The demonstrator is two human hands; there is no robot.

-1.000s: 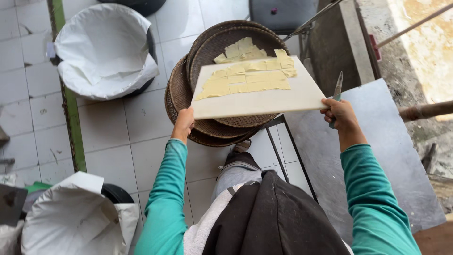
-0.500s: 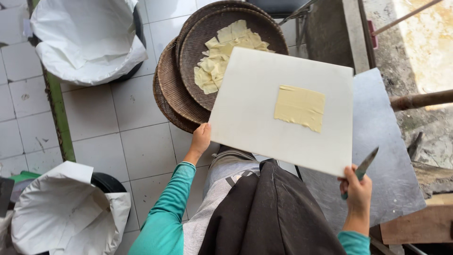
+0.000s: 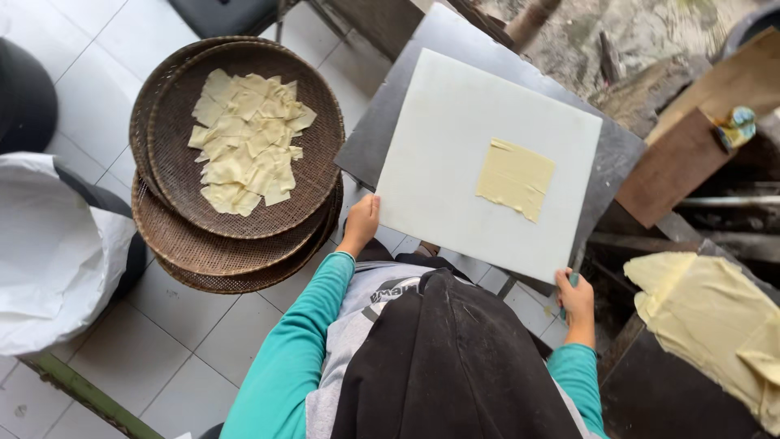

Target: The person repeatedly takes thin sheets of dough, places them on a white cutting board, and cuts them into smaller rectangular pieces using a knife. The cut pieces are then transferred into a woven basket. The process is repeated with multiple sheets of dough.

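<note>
Head view: the person's left hand (image 3: 361,221) grips the near left edge of a white cutting board (image 3: 455,138), fingers curled over its rim. The right hand (image 3: 576,297) is at the board's near right corner, closed around a teal handle (image 3: 573,280) (the tool itself is hidden, so what it is cannot be told). The board lies flat on a dark grey table top (image 3: 382,122) and is held at both near corners. One pale yellow dough square (image 3: 515,178) sits on the board's right half, apart from both hands.

To the left, a stack of round woven trays (image 3: 187,244) rests on the white tiled floor (image 3: 89,97); the top tray holds a loose pile of cut dough pieces (image 3: 246,140). The tray stack is just beside the table's left corner. At far left stands a dark bin lined with a white sack (image 3: 49,260). At lower right, a large sheet of dough (image 3: 715,317) is draped over a dark surface, well apart from the board.
</note>
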